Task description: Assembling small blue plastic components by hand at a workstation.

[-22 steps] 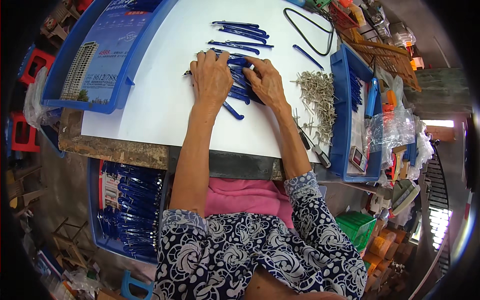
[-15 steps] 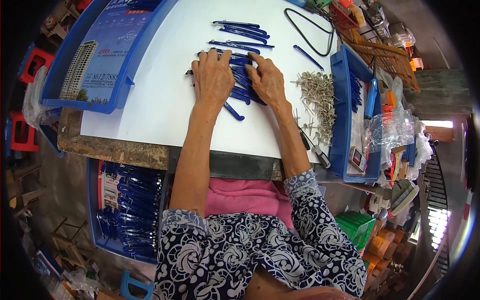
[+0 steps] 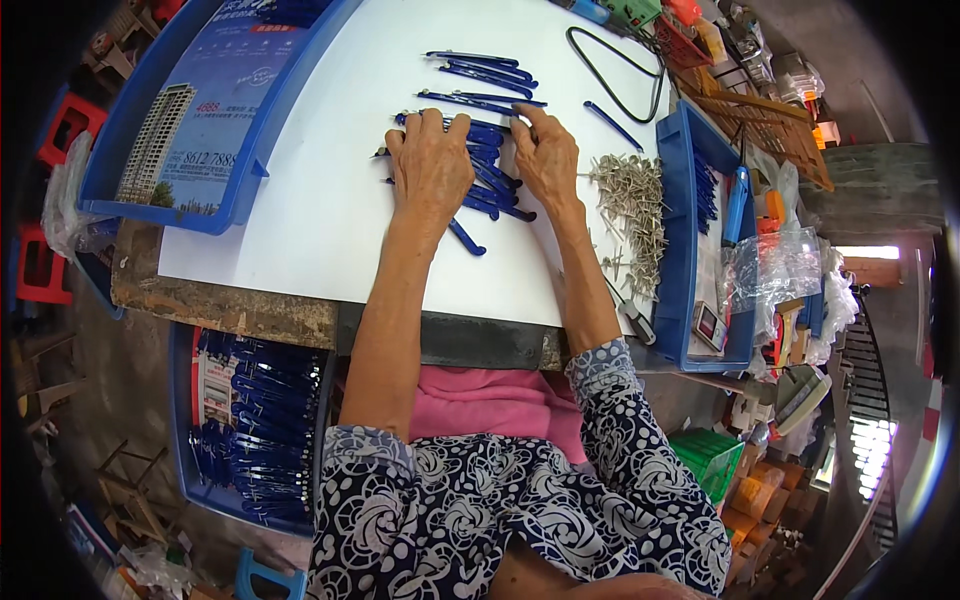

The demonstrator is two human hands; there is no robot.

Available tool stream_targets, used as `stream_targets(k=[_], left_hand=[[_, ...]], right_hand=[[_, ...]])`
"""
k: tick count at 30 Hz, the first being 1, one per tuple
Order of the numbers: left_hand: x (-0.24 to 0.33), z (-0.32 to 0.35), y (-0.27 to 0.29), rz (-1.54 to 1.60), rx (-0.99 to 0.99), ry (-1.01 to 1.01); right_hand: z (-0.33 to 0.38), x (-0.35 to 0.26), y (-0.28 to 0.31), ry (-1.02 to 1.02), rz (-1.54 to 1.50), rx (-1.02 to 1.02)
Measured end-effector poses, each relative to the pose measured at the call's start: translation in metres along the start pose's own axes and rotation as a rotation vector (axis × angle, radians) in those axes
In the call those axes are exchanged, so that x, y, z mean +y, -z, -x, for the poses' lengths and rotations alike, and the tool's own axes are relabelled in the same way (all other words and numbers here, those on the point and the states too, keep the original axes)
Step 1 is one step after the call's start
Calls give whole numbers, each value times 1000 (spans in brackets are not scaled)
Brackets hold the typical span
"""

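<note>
Slender blue pieces (image 3: pixel 484 192), each with a rounded, bent end and a metal tip at the other, lie roughly side by side on the white tabletop sheet. My left hand (image 3: pixel 432 168) rests over their left ends, its fingers bent down on them and partly hiding them. To its right, my right hand (image 3: pixel 547 165) has thumb and forefinger closed at the right end of an upper blue piece (image 3: pixel 490 126). Several more blue pieces (image 3: pixel 482 70) lie in a loose row farther off. One blue piece (image 3: pixel 466 237) pokes out nearest me, slanted.
Right of my hands sit a heap of small metal pins (image 3: pixel 632 205), a grey-handled tool (image 3: pixel 637 322) and a blue tray (image 3: pixel 678 190). A black cord loop (image 3: pixel 657 75) lies far right. Another blue tray (image 3: pixel 250 165) stands left; a bin of blue pieces (image 3: pixel 270 420) sits below the table edge.
My right hand has shifted slightly up, its thumb and forefinger coming together at a piece's end. More blue pieces between my hands now show. My left hand stays over the left ends.
</note>
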State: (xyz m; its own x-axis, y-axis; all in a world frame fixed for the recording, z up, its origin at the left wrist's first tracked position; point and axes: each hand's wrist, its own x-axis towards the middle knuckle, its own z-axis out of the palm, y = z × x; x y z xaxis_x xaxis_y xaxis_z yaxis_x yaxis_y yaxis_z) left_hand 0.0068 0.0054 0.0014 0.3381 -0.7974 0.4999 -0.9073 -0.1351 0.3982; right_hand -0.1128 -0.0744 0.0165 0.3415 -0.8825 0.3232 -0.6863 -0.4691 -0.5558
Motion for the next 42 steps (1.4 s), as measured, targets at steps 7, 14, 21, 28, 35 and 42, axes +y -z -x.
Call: stream_targets(k=[7, 14, 21, 28, 35, 42], left_hand=[[3, -2, -2, 2, 20, -16], [2, -2, -2, -4, -39, 10], [4, -2, -4, 41, 26, 0], [2, -1, -2, 41, 11, 9], [4, -2, -2, 27, -42, 36], [2, -2, 0, 18, -97, 59]], right_hand=[[-10, 12, -3, -19, 60, -34], [-13, 12, 2, -59, -69, -78], [-31, 15, -7, 54, 170, 10], [-28, 7, -9, 91, 185, 4], [-43, 10, -13, 101, 290, 32], [-51, 10, -13, 89, 309, -19]])
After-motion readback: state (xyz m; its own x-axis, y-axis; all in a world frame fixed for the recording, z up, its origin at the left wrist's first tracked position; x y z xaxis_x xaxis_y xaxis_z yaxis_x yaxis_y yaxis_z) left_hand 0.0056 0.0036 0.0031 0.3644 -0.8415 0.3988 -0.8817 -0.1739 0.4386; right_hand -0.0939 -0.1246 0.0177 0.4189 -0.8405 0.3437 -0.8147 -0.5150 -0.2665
